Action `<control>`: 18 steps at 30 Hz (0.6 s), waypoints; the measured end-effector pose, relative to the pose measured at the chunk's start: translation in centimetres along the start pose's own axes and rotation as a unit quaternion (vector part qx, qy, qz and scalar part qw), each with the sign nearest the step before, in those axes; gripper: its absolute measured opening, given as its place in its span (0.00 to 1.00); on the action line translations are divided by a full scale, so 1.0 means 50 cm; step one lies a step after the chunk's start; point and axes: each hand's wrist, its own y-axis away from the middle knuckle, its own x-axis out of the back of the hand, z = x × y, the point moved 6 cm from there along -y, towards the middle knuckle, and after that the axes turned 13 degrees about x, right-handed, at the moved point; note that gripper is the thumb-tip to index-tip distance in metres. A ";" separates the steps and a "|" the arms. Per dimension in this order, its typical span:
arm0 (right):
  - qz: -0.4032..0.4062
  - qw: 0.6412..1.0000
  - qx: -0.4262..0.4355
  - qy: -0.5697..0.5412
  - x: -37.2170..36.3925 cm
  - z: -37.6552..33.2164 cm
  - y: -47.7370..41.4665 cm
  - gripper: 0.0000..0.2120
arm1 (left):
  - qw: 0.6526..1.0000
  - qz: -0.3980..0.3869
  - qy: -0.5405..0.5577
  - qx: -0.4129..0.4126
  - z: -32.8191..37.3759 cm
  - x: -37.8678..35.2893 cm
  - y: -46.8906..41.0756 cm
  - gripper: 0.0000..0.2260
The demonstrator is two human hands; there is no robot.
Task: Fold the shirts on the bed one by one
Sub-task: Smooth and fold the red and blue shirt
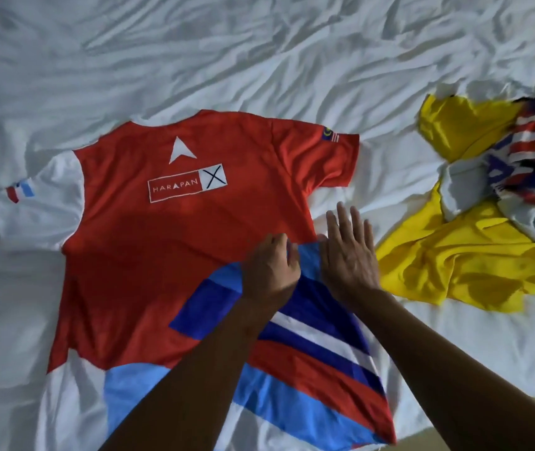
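Red-white-blue jersey shirt: our left hand pinches its side, right hand pressed flat beside it; crumpled yellow shirt right of both.

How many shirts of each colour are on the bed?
Red shirt: 1, spread flat
Yellow shirt: 1, crumpled
Striped red, white and blue shirt: 1, crumpled on top of the yellow one
Total: 3 that show; the crumpled pile could hide more.
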 end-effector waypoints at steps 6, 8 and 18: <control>0.063 0.998 0.015 -0.010 0.010 0.080 -0.220 0.14 | 0.990 -0.053 0.036 0.123 0.061 -0.045 -0.124 0.13; 0.080 0.995 0.031 -0.051 0.007 0.095 -0.294 0.12 | 0.987 -0.067 -0.001 0.144 0.073 -0.054 -0.153 0.15; 0.002 0.983 -0.011 -0.182 -0.055 0.085 -0.563 0.24 | 0.969 -0.100 -0.079 0.211 0.065 -0.098 -0.224 0.13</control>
